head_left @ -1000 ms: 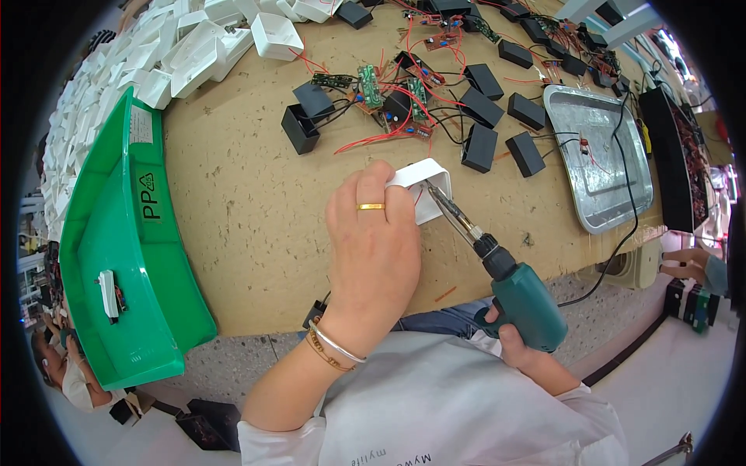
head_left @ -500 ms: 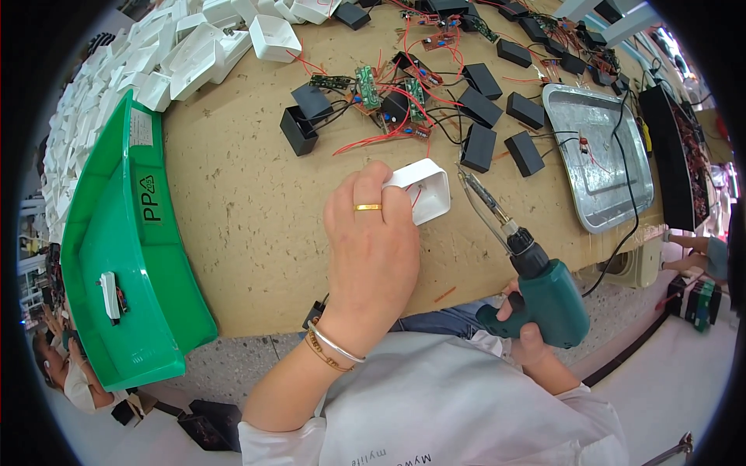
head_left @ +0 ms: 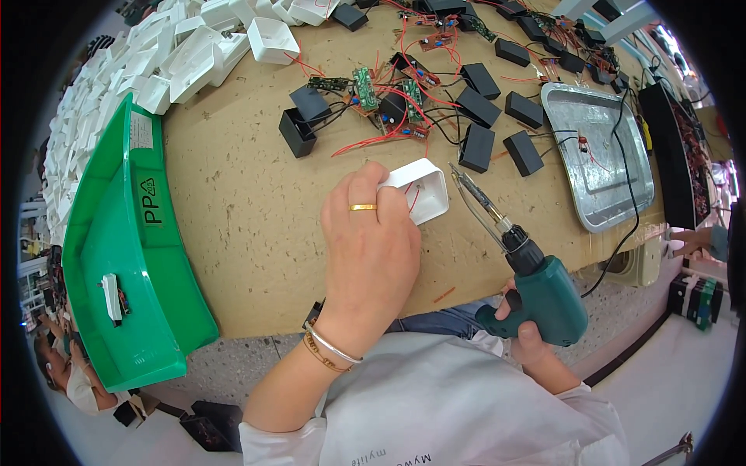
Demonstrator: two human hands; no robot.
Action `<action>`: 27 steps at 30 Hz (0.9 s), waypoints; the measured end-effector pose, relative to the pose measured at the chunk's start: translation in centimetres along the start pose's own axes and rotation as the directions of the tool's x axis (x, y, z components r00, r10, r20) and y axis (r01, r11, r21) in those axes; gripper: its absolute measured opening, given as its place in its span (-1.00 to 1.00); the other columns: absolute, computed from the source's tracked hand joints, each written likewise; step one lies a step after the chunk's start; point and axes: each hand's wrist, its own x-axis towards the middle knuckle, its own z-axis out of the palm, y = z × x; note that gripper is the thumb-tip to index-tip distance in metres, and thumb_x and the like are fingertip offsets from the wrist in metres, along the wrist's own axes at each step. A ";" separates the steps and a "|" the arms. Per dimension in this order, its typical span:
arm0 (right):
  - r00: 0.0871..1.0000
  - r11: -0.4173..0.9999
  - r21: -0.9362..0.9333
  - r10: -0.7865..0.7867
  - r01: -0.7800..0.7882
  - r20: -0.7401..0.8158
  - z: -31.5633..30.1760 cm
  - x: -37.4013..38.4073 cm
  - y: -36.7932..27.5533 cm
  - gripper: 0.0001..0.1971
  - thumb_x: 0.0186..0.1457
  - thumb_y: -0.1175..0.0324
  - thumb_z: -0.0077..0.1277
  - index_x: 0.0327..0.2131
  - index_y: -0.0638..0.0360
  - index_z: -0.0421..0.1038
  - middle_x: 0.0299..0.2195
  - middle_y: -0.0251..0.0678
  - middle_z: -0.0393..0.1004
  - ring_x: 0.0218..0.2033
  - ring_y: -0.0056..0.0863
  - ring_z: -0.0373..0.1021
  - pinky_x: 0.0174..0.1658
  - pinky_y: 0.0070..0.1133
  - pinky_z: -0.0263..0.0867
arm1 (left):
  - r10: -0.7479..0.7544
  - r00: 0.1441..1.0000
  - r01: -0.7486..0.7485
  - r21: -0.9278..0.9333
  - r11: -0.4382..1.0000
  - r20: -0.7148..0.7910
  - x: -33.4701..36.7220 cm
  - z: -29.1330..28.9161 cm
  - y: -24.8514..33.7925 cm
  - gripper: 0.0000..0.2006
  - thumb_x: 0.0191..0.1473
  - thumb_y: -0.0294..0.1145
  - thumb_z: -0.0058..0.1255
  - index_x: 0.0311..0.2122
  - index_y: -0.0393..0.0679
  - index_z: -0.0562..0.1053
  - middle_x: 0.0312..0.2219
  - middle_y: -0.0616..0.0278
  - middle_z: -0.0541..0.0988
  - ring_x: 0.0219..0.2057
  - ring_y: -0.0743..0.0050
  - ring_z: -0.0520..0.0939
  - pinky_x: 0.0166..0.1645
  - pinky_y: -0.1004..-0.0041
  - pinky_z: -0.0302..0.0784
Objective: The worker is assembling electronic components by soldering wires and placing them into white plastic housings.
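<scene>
A small white plastic case point(head_left: 433, 200) is gripped by my left hand point(head_left: 371, 248), fingers curled over its near left wall. The case lies tilted on the table with its open side showing, and a short red wire point(head_left: 414, 199) is visible inside. My left palm and fingertips are partly hidden. At the table's front edge, my right hand point(head_left: 530, 343) is wrapped around the handle of a dark green soldering gun point(head_left: 555, 301). Its metal tip and thin feed tube point(head_left: 474, 194) point up and left, just right of the case and apart from it.
Black boxes point(head_left: 478, 106), circuit boards point(head_left: 364, 89) and tangled red and black wires lie beyond my hands. A heap of white cases point(head_left: 194, 62) fills the far left, beside a green bin point(head_left: 175, 272). To the right sit a metal tray point(head_left: 598, 210) and a black cord point(head_left: 631, 194).
The soldering gun's tip has shifted slightly left and up, closer to the white case. My left hand keeps its hold on the case, with barely any movement.
</scene>
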 end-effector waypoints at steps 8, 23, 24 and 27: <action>0.998 0.997 0.045 -0.058 0.059 -0.027 0.3 0.9 -0.9 -0.27 0.00 -0.17 -0.04 -0.05 0.41 0.25 -0.32 -0.23 0.36 -0.40 -0.59 0.32 -0.27 -0.62 0.27 | -0.176 0.976 0.172 0.043 0.984 0.127 0.3 -3.4 0.6 -0.49 -0.21 -0.47 0.15 -0.08 -0.26 0.28 -0.14 -0.07 0.34 -0.13 -0.07 0.40 -0.08 0.10 0.32; 0.953 0.936 0.239 -0.206 0.258 -0.222 1.0 4.1 -0.9 -0.50 0.09 0.07 -0.16 -0.14 0.42 0.27 -0.29 -0.17 0.34 -0.50 -0.55 0.29 -0.28 -0.58 0.23 | -0.759 0.617 0.686 -0.330 0.649 -0.210 0.0 -26.3 -15.7 -0.55 0.02 -0.12 0.05 -0.10 -0.29 0.38 -0.34 0.21 0.52 -0.39 0.53 0.55 -0.49 0.60 0.49; 0.950 0.930 0.250 -0.216 0.270 -0.225 1.1 4.1 -1.3 -0.50 0.09 0.07 -0.16 -0.14 0.42 0.27 -0.29 -0.17 0.34 -0.50 -0.55 0.29 -0.28 -0.58 0.23 | -0.808 0.554 0.740 -0.328 0.588 -0.200 -0.9 -27.1 -17.6 -0.55 0.01 -0.13 0.07 -0.13 -0.30 0.38 -0.35 0.19 0.53 -0.40 0.51 0.56 -0.49 0.58 0.50; 0.963 0.942 0.244 -0.183 0.229 -0.196 1.2 4.1 -1.9 -0.51 0.09 0.07 -0.15 -0.15 0.41 0.28 -0.31 -0.19 0.35 -0.51 -0.56 0.30 -0.31 -0.60 0.23 | -0.893 0.425 0.874 -0.189 0.448 -0.148 -3.6 -27.1 -24.7 -0.54 -0.07 -0.14 0.14 -0.20 -0.35 0.39 -0.38 0.11 0.53 -0.44 0.46 0.57 -0.49 0.48 0.56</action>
